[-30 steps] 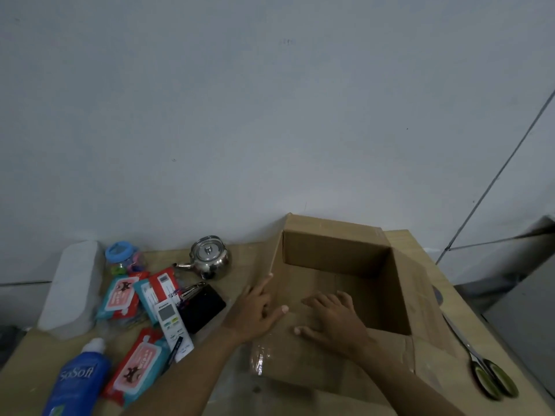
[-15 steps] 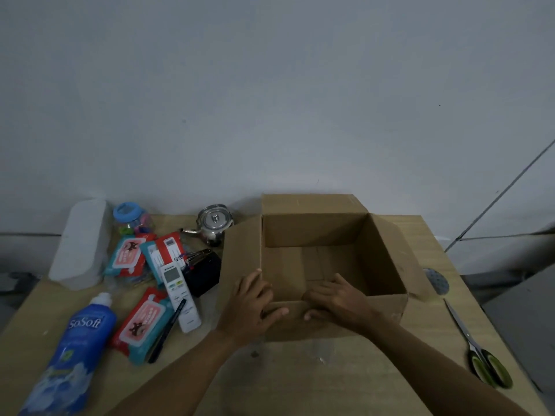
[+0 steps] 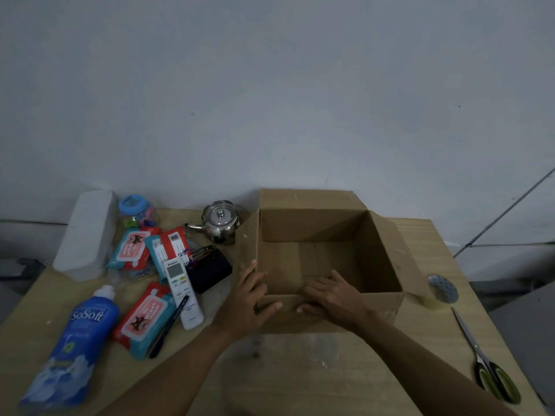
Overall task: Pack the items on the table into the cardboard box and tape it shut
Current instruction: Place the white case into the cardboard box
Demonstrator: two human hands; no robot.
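An open cardboard box (image 3: 381, 262) stands upright mid-table, flaps spread, nothing visible inside. My left hand (image 3: 249, 298) presses its near left corner, fingers straight along the left wall, thumb on the front. My right hand (image 3: 330, 294) grips the near rim, fingers curled over the edge. Left of the box lie a blue SoSoft bottle (image 3: 69, 346), three wet-wipe packs (image 3: 144, 318), a white remote (image 3: 183, 289), a black pen (image 3: 169, 325), a black pouch (image 3: 210, 268), a steel teapot (image 3: 220, 222), a blue-lidded jar (image 3: 138, 211) and a white block (image 3: 85, 235).
A clear tape roll (image 3: 441, 291) sits just right of the box. Scissors (image 3: 486, 364) with green handles lie near the table's right edge. The wooden table (image 3: 300, 370) ends at a grey wall behind the box.
The box went from tilted toward me to standing flat and square on the table. Both hands shifted from its near flap and side to its near rim and corner.
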